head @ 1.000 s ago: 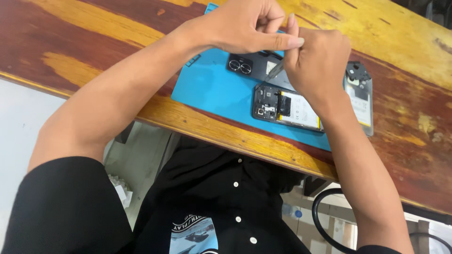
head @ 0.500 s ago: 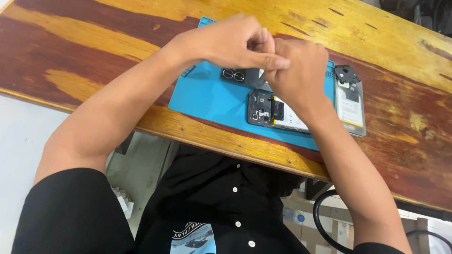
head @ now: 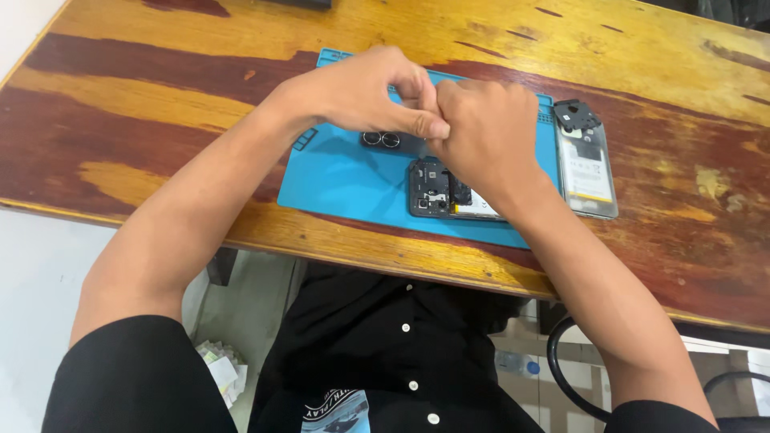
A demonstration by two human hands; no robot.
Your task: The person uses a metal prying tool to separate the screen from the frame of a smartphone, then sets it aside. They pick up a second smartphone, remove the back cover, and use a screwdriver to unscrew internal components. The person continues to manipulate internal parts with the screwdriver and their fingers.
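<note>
Carefully: your left hand (head: 361,92) and right hand (head: 485,132) pinch together over the opened black phone (head: 441,188); what they clamp is hidden, likely small, fragile—hold edges.

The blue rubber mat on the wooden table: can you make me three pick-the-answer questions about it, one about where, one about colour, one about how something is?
1. Where is the opened black phone?
A. on the blue rubber mat
B. on the floor
C. on a chair

2. What colour is the mat?
A. red
B. blue
C. white

3. How are the left hand and right hand?
A. far apart
B. flat on the wooden table
C. pressed together above the mat

Answers: 1 A, it lies on the mat; 2 B, plainly blue; 3 C, fingertips meet.
</note>
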